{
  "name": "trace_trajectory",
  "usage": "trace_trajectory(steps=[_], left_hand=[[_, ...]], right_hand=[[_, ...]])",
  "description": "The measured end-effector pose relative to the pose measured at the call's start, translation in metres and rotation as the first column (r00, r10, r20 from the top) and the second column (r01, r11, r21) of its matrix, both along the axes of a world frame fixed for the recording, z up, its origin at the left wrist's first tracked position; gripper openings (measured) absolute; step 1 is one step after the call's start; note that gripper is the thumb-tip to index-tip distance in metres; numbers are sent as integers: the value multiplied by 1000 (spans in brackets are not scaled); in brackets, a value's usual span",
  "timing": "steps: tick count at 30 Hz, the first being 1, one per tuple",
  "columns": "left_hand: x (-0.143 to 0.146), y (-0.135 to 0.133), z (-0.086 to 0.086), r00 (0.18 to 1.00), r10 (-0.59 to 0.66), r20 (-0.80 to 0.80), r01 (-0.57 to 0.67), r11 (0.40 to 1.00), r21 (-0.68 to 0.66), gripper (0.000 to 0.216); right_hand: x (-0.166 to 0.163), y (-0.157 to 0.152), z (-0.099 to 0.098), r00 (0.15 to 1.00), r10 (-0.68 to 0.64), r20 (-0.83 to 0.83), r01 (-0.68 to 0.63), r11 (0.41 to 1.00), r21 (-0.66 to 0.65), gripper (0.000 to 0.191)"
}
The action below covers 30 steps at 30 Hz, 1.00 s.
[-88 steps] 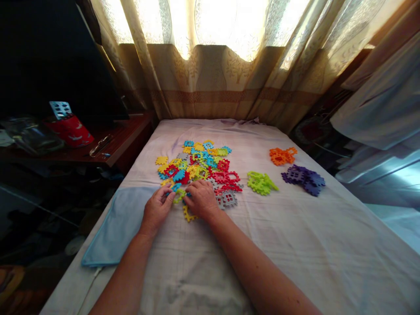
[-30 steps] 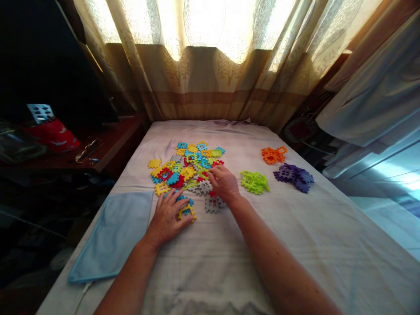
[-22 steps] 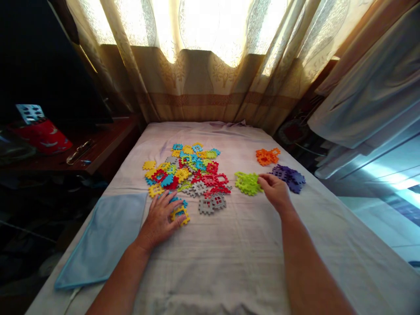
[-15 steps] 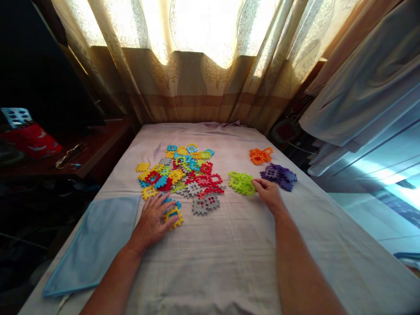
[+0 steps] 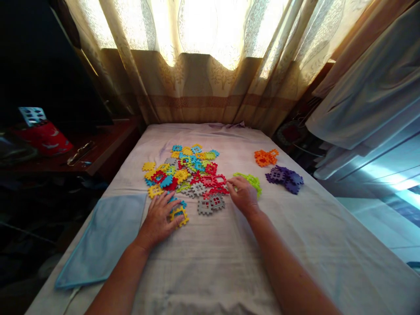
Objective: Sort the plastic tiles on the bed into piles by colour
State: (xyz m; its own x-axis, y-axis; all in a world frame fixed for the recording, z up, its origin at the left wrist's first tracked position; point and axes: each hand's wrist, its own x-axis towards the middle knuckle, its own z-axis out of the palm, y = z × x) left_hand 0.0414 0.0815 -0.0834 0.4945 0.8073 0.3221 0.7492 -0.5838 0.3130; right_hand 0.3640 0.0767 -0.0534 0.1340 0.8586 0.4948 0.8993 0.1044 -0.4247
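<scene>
My left hand lies with its fingers spread over a yellow window-frame tile and some blue tiles, partly covering them. My right hand is in front of the lime green pile and hides part of it. Its fingertips point left, apart and with nothing visible in them, close to the red interlocking tiles. Grey window tiles lie between my hands. Behind them spreads a mixed heap of yellow, blue and red notched plastic tiles.
Farther right sit an orange pile and a purple pile of tiles. A light blue cloth lies at the left edge of the sheet-covered surface. A curtain hangs behind; a dark side table stands left.
My right hand has moved left from the right edge of the lime green pile toward the red tiles. My left hand stays over the yellow and blue tiles. The view has shifted slightly.
</scene>
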Motion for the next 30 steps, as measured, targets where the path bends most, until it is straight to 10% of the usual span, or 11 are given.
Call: trace_trajectory(steps=[7, 30], left_hand=[[1, -2, 2, 1000, 4, 3, -4, 1000, 0, 39], [-1, 2, -4, 993, 52, 103, -60, 995, 79, 32]], right_hand=[[-105, 38, 26, 882, 414, 223, -340, 889, -306, 26], [-127, 38, 31, 905, 383, 187, -233, 811, -536, 42]])
